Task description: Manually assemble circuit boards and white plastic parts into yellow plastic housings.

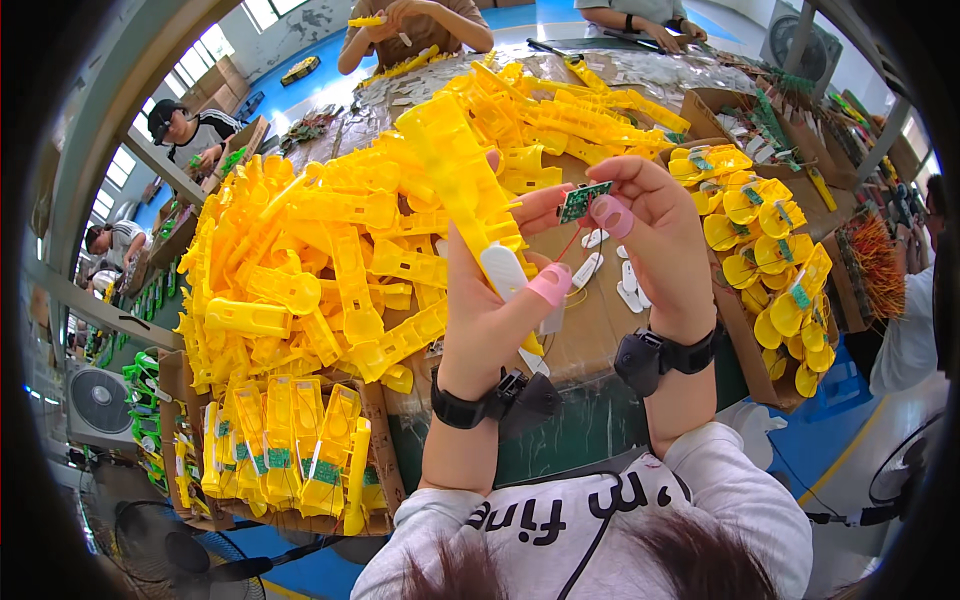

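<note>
My left hand (485, 325) is closed around a long yellow plastic housing (452, 155), which stands tilted with its far end up. A white oval plastic part (503, 268) sits against the lower end of that housing, by my left thumb. In my right hand (660, 235) a small green circuit board (584, 203) is pinched between thumb and fingers. Thin red wires (570, 243) run from the board down toward my left thumb. Pink covers wrap both thumbs. Loose white oval parts (587, 270) lie on the brown cardboard (610, 335) beneath my hands.
A big heap of yellow housings (290, 260) fills the table's left and middle. Cardboard boxes hold housings with green boards (285, 455) at front left and yellow round-ended parts (780, 260) at right. Beyond is a bundle of orange wires (875, 265). Other people work across the table.
</note>
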Action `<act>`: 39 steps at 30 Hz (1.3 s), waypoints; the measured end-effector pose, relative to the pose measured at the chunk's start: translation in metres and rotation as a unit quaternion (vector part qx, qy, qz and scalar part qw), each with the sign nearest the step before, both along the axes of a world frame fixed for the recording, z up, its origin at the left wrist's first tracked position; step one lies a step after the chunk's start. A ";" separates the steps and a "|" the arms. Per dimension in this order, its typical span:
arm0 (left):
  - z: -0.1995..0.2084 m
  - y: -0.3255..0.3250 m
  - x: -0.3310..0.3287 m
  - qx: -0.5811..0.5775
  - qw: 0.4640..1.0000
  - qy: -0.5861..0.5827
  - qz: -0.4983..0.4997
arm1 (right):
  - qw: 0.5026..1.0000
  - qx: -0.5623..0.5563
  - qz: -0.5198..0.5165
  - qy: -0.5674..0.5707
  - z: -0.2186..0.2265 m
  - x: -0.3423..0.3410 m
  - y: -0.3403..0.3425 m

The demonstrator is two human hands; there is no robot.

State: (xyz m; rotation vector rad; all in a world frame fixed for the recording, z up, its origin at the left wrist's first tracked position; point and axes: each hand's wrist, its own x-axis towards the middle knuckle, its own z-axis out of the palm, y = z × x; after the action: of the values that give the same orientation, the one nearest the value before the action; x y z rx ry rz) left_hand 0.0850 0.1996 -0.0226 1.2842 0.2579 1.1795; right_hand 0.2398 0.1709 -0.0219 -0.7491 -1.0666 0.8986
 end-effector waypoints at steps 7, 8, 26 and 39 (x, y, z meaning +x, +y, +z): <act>0.005 -0.005 0.007 0.004 0.998 0.036 0.054 | 1.000 -0.023 0.005 -0.016 -0.003 0.011 0.006; 0.004 -0.004 0.007 0.012 0.998 0.034 0.060 | 1.000 -0.025 0.004 -0.016 -0.005 0.011 0.007; -0.003 -0.010 0.012 0.106 0.983 0.096 0.113 | 0.984 -0.045 -0.148 -0.092 -0.009 0.011 0.010; -0.016 0.022 0.004 -0.093 0.979 -0.162 -0.088 | 0.995 -0.023 -0.070 -0.074 0.005 -0.031 -0.017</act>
State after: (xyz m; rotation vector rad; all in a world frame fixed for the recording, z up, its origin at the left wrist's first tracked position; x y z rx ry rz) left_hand 0.0886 0.2213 -0.0386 0.9158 0.0141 1.1627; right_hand 0.2087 0.1539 -0.0172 -0.9290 -1.1105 0.7583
